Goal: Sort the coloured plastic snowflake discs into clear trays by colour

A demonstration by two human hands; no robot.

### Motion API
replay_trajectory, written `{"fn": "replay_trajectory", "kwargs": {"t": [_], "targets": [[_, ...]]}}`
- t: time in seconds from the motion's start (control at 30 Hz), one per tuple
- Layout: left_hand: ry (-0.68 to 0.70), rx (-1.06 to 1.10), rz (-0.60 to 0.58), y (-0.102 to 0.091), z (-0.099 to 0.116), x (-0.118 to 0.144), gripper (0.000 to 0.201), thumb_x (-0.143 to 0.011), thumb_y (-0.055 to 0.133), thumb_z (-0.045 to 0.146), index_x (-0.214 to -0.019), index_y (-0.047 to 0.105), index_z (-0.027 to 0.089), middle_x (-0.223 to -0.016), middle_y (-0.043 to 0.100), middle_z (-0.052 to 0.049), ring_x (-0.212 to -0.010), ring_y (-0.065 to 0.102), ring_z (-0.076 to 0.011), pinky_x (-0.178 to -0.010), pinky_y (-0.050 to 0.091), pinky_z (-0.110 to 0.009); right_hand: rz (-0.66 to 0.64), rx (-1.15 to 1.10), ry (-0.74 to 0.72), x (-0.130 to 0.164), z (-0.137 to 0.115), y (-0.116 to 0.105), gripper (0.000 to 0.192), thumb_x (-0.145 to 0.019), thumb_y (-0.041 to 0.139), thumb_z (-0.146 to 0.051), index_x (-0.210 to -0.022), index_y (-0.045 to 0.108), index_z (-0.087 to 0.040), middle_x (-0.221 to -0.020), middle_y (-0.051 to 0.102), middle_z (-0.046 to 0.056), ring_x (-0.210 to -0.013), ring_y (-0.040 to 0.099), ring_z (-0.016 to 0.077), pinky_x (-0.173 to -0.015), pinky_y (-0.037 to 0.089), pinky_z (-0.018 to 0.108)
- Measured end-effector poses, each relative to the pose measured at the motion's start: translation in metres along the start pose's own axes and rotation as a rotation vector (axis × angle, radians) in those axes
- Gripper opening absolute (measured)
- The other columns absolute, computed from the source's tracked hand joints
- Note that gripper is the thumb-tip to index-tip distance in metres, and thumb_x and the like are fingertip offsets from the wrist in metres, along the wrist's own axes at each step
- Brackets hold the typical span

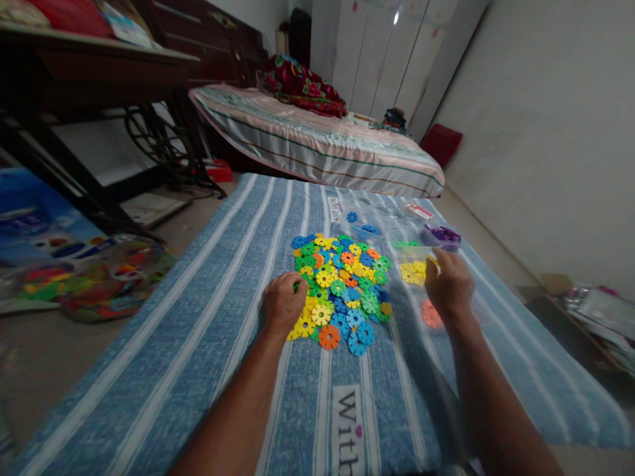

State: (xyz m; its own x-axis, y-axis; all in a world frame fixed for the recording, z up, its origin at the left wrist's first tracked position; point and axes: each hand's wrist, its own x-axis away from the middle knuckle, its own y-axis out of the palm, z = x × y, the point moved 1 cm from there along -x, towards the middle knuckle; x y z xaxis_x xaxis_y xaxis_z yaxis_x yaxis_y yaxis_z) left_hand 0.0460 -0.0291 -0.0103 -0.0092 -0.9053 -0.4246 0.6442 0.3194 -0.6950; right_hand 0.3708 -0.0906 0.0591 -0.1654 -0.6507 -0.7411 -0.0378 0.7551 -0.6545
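A loose pile of flower-shaped plastic discs (347,263), in yellow, green, blue and orange, lies in the middle of the striped cloth (198,330). At the pile's left edge is my left hand (284,301), its fingers curled closed with a bit of green showing by the thumb, seemingly a green disc. My right hand (450,284) is over the clear sorting boxes at the right, pinching what looks like a yellow disc. Just left of it, yellow discs (413,272) fill one compartment. Purple pieces (441,234) sit behind the hand, and an orange disc (431,313) is below it.
Blue discs (368,231) and a few green ones (407,244) occupy other compartments. A red-and-white card (419,211) lies farther back. A bed (317,145) stands beyond the cloth, a sewing-machine table (99,53) to the left. Bags of colourful pieces (106,281) rest on the floor.
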Motion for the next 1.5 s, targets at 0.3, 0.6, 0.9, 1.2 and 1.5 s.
{"fn": "replay_trajectory", "kwargs": {"t": [0.3,0.6,0.9,1.2,1.5], "targets": [[-0.001,-0.002,0.0,0.002,-0.001,-0.001,0.016,-0.084,0.05,0.026,-0.074,0.063,0.023,-0.097,0.075,-0.006,-0.097,0.067,-0.0213,-0.093,0.05,-0.032,-0.623,-0.128,-0.138,0.058,-0.034,0.007,0.015,-0.092,0.056,-0.026,-0.087,0.068,-0.021,-0.099,0.069,0.008,-0.091,0.065,0.0209,-0.077,0.049,0.029],[-0.001,-0.002,-0.008,0.002,-0.002,-0.001,0.018,-0.084,0.049,0.028,-0.075,0.064,0.022,-0.096,0.075,-0.006,-0.096,0.068,-0.0216,-0.093,0.05,-0.033,-0.766,-0.077,-0.067,0.071,-0.04,0.014,0.026,-0.098,0.046,-0.026,-0.083,0.066,-0.019,-0.096,0.066,0.008,-0.093,0.061,0.0178,-0.082,0.043,0.026],[0.005,0.006,0.003,0.002,-0.002,-0.001,0.019,-0.084,0.048,0.028,-0.075,0.064,0.022,-0.096,0.075,-0.006,-0.096,0.068,-0.0217,-0.092,0.051,-0.034,-0.533,-0.045,-0.153,0.085,-0.037,0.021,0.035,-0.099,0.042,-0.022,-0.073,0.065,-0.019,-0.081,0.066,0.007,-0.074,0.059,0.0173,-0.067,0.04,0.027],[-0.011,0.009,0.01,0.0,0.001,-0.001,0.017,-0.082,0.05,0.027,-0.073,0.065,0.023,-0.096,0.075,-0.005,-0.095,0.068,-0.0206,-0.092,0.051,-0.032,-0.277,0.003,-0.233,0.021,-0.016,0.003,0.033,-0.093,0.047,-0.021,-0.063,0.061,-0.019,-0.068,0.06,0.006,-0.064,0.051,0.0153,-0.061,0.034,0.027],[-0.135,0.163,0.155,-0.007,0.006,0.0,0.019,-0.079,0.054,0.03,-0.088,0.068,0.022,-0.101,0.074,-0.006,-0.101,0.068,-0.023,-0.096,0.052,-0.035,-0.308,-0.375,-0.207,0.016,-0.026,-0.002,0.019,-0.092,0.052,-0.026,-0.097,0.069,-0.02,-0.094,0.07,0.011,-0.087,0.065,0.0228,-0.078,0.052,0.036]]}}
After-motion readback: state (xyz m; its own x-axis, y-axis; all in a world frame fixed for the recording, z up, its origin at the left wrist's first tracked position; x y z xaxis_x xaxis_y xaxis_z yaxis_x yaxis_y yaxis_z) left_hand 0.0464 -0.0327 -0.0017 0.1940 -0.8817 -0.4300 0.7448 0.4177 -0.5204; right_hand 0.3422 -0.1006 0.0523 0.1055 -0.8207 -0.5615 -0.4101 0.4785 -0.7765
